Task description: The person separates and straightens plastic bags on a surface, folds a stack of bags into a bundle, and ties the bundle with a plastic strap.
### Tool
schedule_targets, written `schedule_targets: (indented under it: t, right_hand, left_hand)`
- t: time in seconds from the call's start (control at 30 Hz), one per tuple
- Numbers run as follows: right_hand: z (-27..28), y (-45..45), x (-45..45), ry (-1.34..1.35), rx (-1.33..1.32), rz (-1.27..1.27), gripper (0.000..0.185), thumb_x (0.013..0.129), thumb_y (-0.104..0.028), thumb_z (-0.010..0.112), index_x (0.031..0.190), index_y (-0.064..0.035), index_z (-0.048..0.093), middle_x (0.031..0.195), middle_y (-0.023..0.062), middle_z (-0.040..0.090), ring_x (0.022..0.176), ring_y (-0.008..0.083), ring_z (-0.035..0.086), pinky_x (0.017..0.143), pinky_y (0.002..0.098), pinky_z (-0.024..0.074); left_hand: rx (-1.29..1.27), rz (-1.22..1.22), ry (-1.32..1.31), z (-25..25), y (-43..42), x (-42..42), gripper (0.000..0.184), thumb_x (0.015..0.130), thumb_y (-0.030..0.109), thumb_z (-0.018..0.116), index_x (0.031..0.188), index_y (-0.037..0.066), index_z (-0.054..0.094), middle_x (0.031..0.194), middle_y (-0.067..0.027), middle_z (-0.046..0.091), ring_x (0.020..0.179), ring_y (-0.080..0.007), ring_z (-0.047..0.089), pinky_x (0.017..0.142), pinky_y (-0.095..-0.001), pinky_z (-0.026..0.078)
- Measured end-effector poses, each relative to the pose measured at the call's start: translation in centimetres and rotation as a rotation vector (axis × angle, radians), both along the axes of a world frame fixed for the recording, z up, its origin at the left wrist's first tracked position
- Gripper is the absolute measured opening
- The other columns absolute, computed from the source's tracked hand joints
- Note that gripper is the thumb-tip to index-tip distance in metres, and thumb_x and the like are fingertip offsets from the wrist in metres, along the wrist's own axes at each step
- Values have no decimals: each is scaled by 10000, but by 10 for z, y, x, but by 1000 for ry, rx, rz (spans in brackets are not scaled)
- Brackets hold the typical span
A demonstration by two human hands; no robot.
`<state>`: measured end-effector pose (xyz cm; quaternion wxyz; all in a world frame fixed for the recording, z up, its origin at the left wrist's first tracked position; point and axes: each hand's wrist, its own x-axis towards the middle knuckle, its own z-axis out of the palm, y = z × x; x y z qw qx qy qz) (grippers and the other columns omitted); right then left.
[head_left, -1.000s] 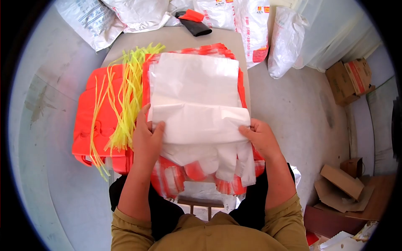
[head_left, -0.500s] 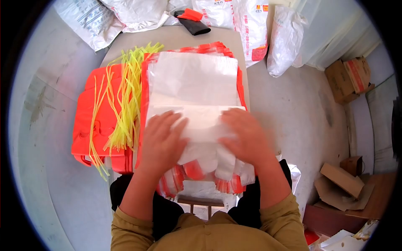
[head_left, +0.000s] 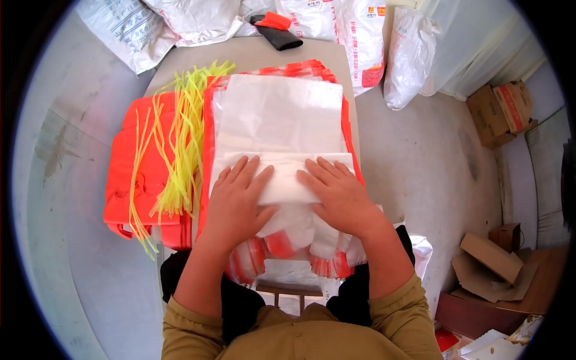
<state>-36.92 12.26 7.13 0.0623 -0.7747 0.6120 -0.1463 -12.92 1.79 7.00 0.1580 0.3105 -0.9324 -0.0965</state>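
The tabletop point(head_left: 198, 54) carries a red-edged stack point(head_left: 209, 126), with a white bag point(head_left: 279, 117) lying on top, a folded band across its lower part. Left of the stack sits a red bundle point(head_left: 120, 180), yellow strips point(head_left: 186, 135) draped over its near side. Left hand point(head_left: 237, 195) and right hand point(head_left: 339, 195) press the band, apart, palms down, fingers spread, gripping nothing.

Plastic bags point(head_left: 279, 114) on table point(head_left: 240, 53), strips point(head_left: 186, 132) left (partly over bundle point(head_left: 123, 180)), sacks point(head_left: 204, 21) behind
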Motion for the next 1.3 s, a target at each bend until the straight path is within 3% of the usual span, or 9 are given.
schedule_targets:
  t: [0.23, 0.4, 0.93, 1.03, 1.3]
  right_hand:
    - [-4, -1, 3, 25, -74, -16, 514, 888, -116, 656, 1394, -56, 587, 1453, 195, 582, 1369, 399, 532, 1149, 512, 407]
    - [-14, -4, 3, 49, -176, -22, 424, 931, -82, 553, 1350, -55, 619, 1390, 195, 629, 1294, 396, 599, 1105, 486, 459]
    - [-3, -3, 4, 58, -203, -110, 350, 910, -90, 599, 1246, -70, 697, 1313, 129, 708, 1206, 342, 675, 1028, 433, 543]
    - [-4, -4, 2, 50, -212, -111, 335, 904, -88, 605, 1222, -72, 709, 1286, 120, 723, 1187, 334, 685, 1017, 424, 547]
    - [-2, 3, -16, 31, -171, -181, 306, 853, -43, 655, 1150, -76, 725, 1212, 123, 747, 1129, 318, 706, 953, 422, 576]
  left_hand:
    - [23, 22, -26, 5, 2, -2, 648, 789, 209, 756, 1405, 80, 603, 1541, -196, 527, 1461, -390, 459, 1219, -522, 343]
    - [10, 25, -42, 4, 1, -2, 627, 771, 177, 736, 1377, 76, 613, 1530, -197, 538, 1456, -384, 467, 1213, -530, 350]
    - [-69, 24, -13, 3, 1, -3, 589, 778, 245, 804, 1317, 66, 651, 1431, -173, 631, 1373, -370, 561, 1161, -525, 417]
    - [-84, 2, -7, -1, 0, -5, 581, 764, 240, 812, 1284, 41, 647, 1407, -204, 634, 1346, -376, 579, 1146, -533, 418]
    - [-179, 16, -19, -9, -2, -5, 511, 750, 97, 789, 1245, 53, 668, 1355, -144, 681, 1311, -329, 617, 1097, -501, 480]
